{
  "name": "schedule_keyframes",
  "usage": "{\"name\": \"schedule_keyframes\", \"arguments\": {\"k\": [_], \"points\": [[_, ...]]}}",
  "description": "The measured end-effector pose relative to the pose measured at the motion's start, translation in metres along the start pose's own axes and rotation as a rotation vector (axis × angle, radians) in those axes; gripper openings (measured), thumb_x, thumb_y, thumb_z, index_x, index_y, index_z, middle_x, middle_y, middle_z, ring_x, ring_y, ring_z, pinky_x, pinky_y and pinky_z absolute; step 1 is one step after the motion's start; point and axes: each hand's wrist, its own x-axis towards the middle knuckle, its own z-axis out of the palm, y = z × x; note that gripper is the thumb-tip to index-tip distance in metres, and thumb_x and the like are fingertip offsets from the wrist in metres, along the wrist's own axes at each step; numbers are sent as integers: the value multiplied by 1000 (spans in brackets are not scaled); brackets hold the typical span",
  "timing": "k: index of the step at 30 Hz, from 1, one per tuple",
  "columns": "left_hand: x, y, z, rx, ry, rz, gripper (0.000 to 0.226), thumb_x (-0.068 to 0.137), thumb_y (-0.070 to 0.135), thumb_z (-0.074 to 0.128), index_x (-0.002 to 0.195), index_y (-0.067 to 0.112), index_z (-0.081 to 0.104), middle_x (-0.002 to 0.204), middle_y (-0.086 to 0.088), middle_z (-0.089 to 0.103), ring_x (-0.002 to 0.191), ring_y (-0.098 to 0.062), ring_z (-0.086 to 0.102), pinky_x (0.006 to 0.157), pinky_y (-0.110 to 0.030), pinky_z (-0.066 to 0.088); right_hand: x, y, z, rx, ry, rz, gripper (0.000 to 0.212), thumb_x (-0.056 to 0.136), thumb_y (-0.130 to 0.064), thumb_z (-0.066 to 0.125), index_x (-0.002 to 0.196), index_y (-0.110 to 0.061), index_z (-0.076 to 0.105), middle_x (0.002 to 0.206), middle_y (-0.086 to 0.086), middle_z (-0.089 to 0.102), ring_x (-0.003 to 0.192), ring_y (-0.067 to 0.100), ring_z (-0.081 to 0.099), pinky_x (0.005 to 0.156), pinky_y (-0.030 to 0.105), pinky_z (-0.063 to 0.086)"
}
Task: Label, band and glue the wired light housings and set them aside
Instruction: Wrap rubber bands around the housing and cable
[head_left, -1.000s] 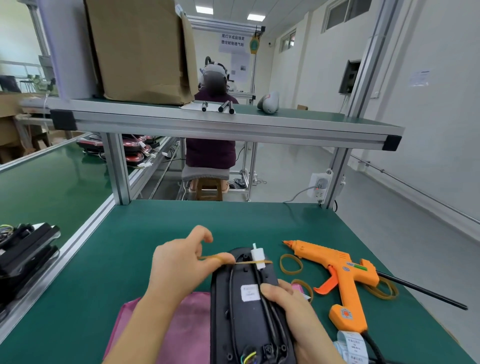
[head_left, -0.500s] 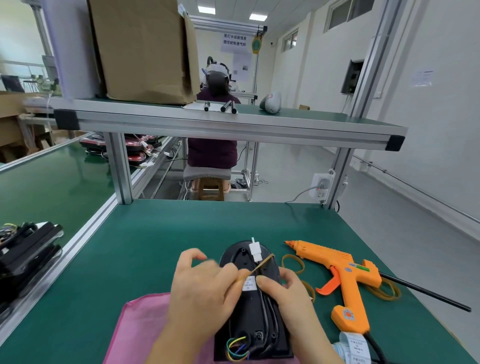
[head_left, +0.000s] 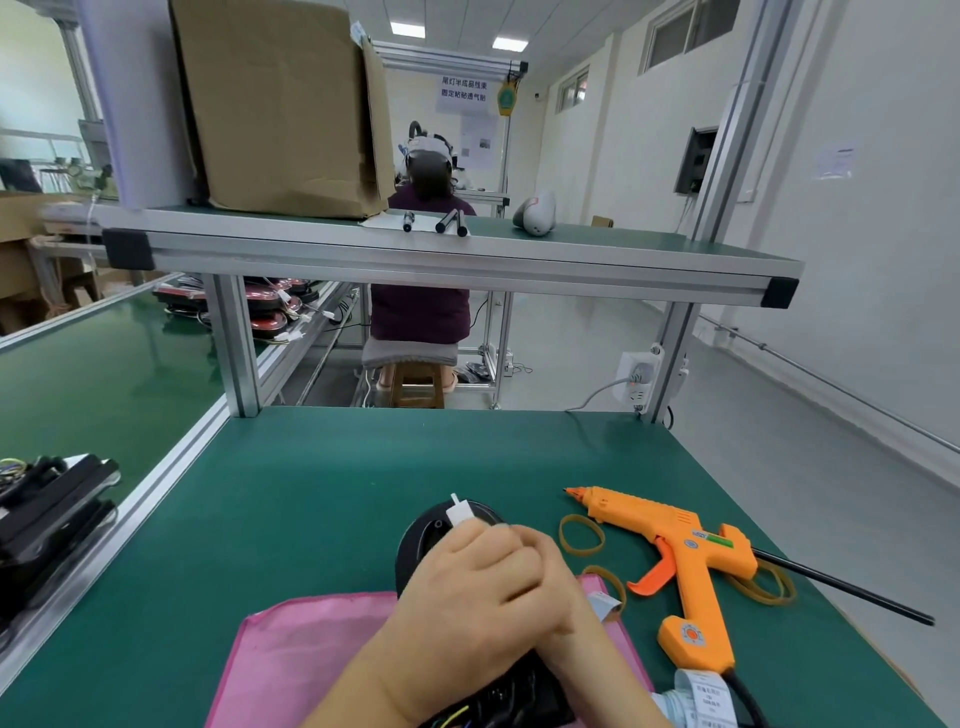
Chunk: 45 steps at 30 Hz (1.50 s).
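Working surface: a green-matted bench (head_left: 311, 519), with a pink cloth (head_left: 311, 649) spread at 6 o'clock.
Room: a factory hall with white walls; a person on a stool (head_left: 421, 306) sits with back turned at 12 o'clock, beyond the bench.
Overhead shelf: an aluminium-framed shelf (head_left: 467, 254) crosses at 12 o'clock and carries a cardboard box (head_left: 280, 104).
Edges: an aluminium rail bounds the bench at 9 o'clock, and past it a green belt (head_left: 104, 374) runs away; the 3 o'clock edge drops to bare floor.
Open room: the mat from 10 to 12 o'clock is uncovered.
Right side: an orange glue gun (head_left: 680, 561) lies at 3 o'clock, with a rubber band (head_left: 562, 534) just beside its nozzle.
Left side: stacked black housings (head_left: 47, 514) sit at 9 o'clock.
Light housing (head_left: 421, 540): black, rounded at its far end, lying on the pink cloth at 6 o'clock, mostly under the hands; a white connector (head_left: 460, 514) sticks up at its far end.
Left hand (head_left: 467, 587): fingers curled down over the housing.
Right hand (head_left: 566, 613): pressed against the left; its grasp cannot be told.
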Motion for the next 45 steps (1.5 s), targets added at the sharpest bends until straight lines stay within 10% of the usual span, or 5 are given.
{"name": "schedule_keyframes", "arguments": {"k": [14,21,25,32,45], "points": [[-75,-8,-9,-33,-35,-866,19,92,33,52,79,28,40,59,8,51,62,-14,44,60,-28,38,-10,-4,-7,140,209,-30,38,79,-11,75,114,-18,61,100,13,74,83,27,73,65,35,59],[-70,-22,-23,-470,-268,-1030,30,86,6,65,81,33,52,77,12,61,61,-5,54,64,-29,52,-15,-4,-11,222,165,55,14,87,-6,62,100,-7,68,82,8,76,72,23,73,60,34,59],[-74,-34,-45,-855,-335,-1129,25,81,12,72,90,35,66,102,9,67,99,-7,65,85,-30,55,-17,-5,-13,252,141,65,14,88,-7,62,100,-6,68,86,12,76,72,24,73,51,28,55],[-48,2,-13,-1235,-80,-1475,79,52,39,82,124,27,51,109,3,74,97,-14,71,74,-23,56,-21,-6,1,280,121,25,18,87,-7,63,103,-10,68,89,14,75,74,25,73,55,29,56],[-54,8,-8,-1261,300,-1537,61,59,17,74,118,20,62,103,-13,74,95,-35,70,74,-38,57,-25,-12,14,166,312,-202,17,93,-21,56,103,-28,68,97,-12,74,84,0,69,60,9,50]]}}
